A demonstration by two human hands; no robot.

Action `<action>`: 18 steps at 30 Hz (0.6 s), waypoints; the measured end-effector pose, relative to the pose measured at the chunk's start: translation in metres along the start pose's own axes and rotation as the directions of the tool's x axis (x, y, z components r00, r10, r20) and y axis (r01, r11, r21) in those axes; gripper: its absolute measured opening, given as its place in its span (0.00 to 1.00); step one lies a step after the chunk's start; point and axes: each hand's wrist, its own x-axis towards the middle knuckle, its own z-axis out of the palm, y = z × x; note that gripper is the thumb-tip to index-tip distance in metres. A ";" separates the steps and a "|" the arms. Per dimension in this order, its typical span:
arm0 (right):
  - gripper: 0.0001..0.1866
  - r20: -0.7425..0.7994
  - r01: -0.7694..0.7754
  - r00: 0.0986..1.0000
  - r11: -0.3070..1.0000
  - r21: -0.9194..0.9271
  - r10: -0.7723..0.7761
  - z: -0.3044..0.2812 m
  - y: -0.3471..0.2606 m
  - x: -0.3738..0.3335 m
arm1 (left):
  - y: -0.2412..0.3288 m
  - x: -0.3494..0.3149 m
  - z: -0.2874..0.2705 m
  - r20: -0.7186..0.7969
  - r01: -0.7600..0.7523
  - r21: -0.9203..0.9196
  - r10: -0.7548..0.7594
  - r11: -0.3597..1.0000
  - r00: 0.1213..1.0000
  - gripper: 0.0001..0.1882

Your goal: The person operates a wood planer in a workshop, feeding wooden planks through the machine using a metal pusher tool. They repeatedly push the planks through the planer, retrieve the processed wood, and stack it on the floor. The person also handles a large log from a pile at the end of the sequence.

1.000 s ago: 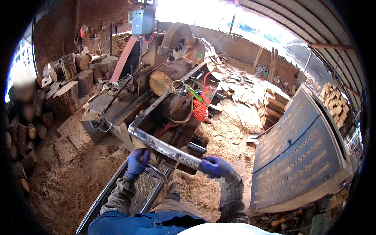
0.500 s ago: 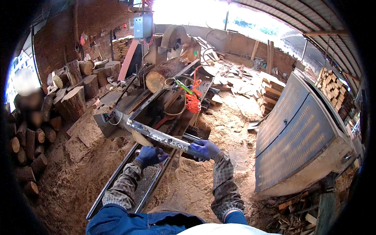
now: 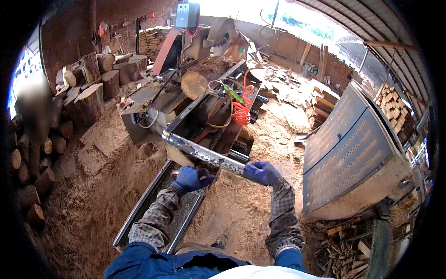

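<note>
**Gloved hands at the end bar of a sawmill carriage**

The right hand closes around the near end of the metal bar; the left hand sits curled just below it — whether touching, I cannot tell. Beyond, a log lies on the carriage — sawdust all around.

Both gloved hands forward, left hand and right hand clenched
</note>
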 end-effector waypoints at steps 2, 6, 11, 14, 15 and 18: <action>0.23 -0.154 0.063 0.976 0.869 -0.490 -0.158 0.020 -0.010 -0.018 | -0.004 -0.019 0.001 -0.006 0.018 0.083 -0.017 0.996 1.000 0.22; 0.24 -0.343 -0.051 0.886 0.671 -0.740 -0.311 0.062 -0.037 -0.047 | 0.001 -0.038 -0.015 -0.049 0.013 0.048 -0.010 0.999 0.999 0.22; 0.24 -0.478 -0.166 0.753 0.573 -0.803 -0.452 0.082 -0.040 -0.053 | -0.005 -0.055 -0.023 -0.083 0.076 -0.032 -0.078 0.997 0.993 0.20; 0.23 -0.531 -0.148 0.714 0.644 -0.751 -0.455 0.098 -0.044 -0.059 | -0.014 -0.068 -0.032 -0.127 0.124 -0.114 -0.138 0.986 0.982 0.19; 0.23 -0.529 -0.155 0.715 0.635 -0.757 -0.456 0.103 -0.047 -0.060 | -0.017 -0.073 -0.036 -0.147 0.141 -0.131 -0.159 0.981 0.976 0.18; 0.22 -0.524 -0.199 0.717 0.586 -0.786 -0.459 0.110 -0.050 -0.066 | -0.015 -0.079 -0.045 -0.131 0.154 -0.125 -0.171 0.980 0.977 0.19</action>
